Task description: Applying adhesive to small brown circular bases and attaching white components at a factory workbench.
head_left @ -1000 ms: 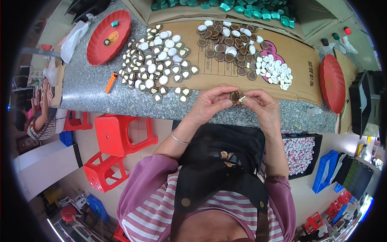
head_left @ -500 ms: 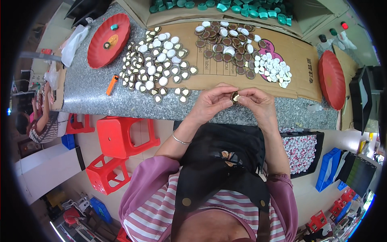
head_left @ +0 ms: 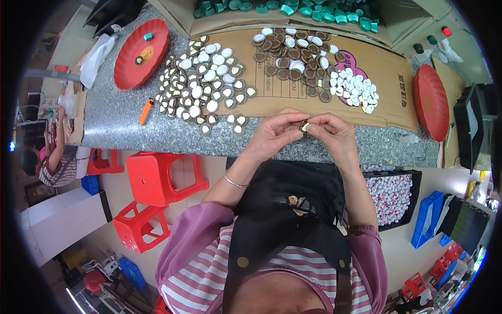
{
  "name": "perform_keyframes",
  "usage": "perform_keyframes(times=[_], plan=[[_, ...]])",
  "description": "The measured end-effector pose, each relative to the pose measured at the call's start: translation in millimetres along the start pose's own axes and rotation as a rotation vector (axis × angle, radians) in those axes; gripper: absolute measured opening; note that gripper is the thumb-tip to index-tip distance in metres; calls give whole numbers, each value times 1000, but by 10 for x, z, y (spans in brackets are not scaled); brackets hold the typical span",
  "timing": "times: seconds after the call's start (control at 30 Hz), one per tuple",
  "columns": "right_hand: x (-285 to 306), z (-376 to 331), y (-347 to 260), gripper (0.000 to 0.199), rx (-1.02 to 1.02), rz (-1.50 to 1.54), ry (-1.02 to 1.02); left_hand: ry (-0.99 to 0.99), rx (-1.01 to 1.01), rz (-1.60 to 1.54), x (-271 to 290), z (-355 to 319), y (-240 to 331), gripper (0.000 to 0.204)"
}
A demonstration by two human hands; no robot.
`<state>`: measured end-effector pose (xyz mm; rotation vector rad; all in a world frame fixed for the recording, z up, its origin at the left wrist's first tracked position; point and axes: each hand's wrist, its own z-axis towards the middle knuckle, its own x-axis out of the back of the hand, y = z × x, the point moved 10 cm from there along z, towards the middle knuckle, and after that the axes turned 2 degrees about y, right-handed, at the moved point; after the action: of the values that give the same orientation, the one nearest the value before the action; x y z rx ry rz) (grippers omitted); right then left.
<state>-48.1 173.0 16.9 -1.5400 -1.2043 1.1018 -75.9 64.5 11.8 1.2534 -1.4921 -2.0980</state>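
Between my fingertips, over the front edge of the speckled grey counter (head_left: 115, 118), sits a small round brown piece with a scalloped rim and a cream-white chip (head_left: 305, 127). My left hand (head_left: 276, 134) pinches it from one side, and my right hand (head_left: 333, 135) grips it from the other, its thumb by the chip. Left of my hands, a cluster of similar brown rounds bearing pale chips (head_left: 193, 86) is spread out. Beyond them lies a pile of brown rounds without chips (head_left: 298, 54), mixed with white discs. Loose white chips (head_left: 353, 90) are heaped farther right.
A flattened cardboard sheet (head_left: 384, 65) lies under the piles. Red scalloped trays stand left (head_left: 128, 65) and right (head_left: 431, 99). An orange lighter (head_left: 146, 111) is near the left tray. Green cups (head_left: 329, 17) fill a shelf behind. Red stools (head_left: 151, 178) stand below; another person (head_left: 55, 162) works far left.
Both hands stay in nearly the same place, still pinching the small brown round. The view has shifted very slightly; the piles look unchanged.
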Motion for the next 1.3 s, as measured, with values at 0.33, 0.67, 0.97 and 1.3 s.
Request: perform_keyframes(times=[0.33, 0.67, 0.97, 1.3], plan=[[16, -59, -17, 7, 77, -64, 85, -2, 3, 23, 11, -18, -29, 36], [-25, -203, -314, 17, 396, -339, 271, 78, -28, -105, 72, -23, -21, 25], [-70, -237, -212, 16, 438, -220, 298, 321, -59, -95, 144, -96, -32, 15], [-68, -261, -265, 10, 471, -313, 281, 303, -97, 60, 51, -83, 50, 13]])
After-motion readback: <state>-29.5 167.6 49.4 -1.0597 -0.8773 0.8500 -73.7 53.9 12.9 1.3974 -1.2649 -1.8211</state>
